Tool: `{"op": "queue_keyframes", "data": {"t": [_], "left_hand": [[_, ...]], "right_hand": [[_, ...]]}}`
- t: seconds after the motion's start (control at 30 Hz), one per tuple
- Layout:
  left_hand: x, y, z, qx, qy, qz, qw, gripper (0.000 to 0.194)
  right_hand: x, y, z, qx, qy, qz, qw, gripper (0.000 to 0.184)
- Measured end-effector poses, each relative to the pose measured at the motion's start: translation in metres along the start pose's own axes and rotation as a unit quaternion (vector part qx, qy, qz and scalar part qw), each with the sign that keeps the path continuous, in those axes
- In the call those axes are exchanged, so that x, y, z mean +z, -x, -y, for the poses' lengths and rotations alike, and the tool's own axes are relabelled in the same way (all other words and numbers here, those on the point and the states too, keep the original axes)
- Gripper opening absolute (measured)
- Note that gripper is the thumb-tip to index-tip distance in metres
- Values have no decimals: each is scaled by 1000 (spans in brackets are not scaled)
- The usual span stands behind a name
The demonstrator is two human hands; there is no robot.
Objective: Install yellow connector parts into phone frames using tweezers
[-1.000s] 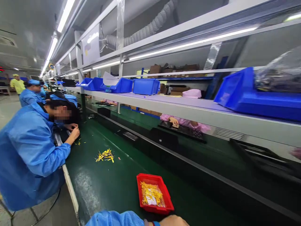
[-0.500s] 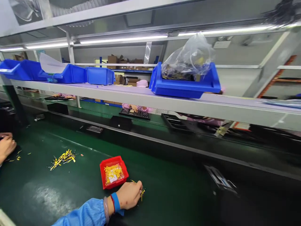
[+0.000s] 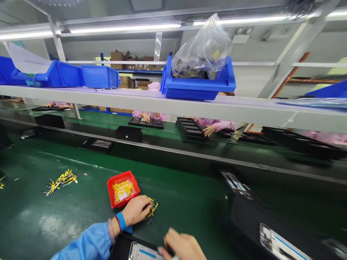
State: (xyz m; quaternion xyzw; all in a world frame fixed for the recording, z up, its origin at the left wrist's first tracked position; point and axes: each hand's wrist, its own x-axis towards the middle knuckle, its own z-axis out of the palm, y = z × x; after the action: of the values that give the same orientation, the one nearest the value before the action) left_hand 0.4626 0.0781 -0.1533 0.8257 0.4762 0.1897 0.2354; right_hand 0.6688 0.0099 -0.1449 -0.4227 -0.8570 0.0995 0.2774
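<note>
My left hand, with a blue wristband, reaches over a small heap of yellow and black strips just right of a red bin. Its fingers are closed and bent down among the strips; what they pinch is hidden. At the bottom edge my right hand is smeared by motion, so its grip is unclear. Close to it, a flat metal frame part with a blue stripe lies on a black base. The red bin holds a clear bag of yellow pieces.
A larger pile of yellow and black strips lies left. More metal frame parts on black bases are at right. A shelf with blue bins crosses above. Beyond, people in pink sleeves handle black trays.
The view has shifted right and down. My right hand and the frame part on its black base have come into view at the bottom. My left hand stays at the small heap.
</note>
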Motion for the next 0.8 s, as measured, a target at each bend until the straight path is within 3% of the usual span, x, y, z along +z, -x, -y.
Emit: {"op": "queue_keyframes", "data": {"t": [0.07,0.17,0.23,0.5,0.7,0.8], "left_hand": [[-3,3,-1,2,13,-5,1000,25],[-11,9,-3,2,50,-17,999,44],[-18,12,-4,12,81,-32,996,52],[-48,21,-9,6,148,-67,987,59],[-63,27,-23,-13,210,-120,970,38],[-66,26,-26,-50,238,-108,964,47]], "right_hand": [[2,-26,-1,40,-20,28,999,9],[5,-62,3,134,-77,15,988,6],[8,-79,8,156,-120,17,980,5],[18,-113,25,98,-278,28,955,24],[7,-114,23,92,-371,24,924,44],[4,-110,21,100,-384,22,918,49]]}}
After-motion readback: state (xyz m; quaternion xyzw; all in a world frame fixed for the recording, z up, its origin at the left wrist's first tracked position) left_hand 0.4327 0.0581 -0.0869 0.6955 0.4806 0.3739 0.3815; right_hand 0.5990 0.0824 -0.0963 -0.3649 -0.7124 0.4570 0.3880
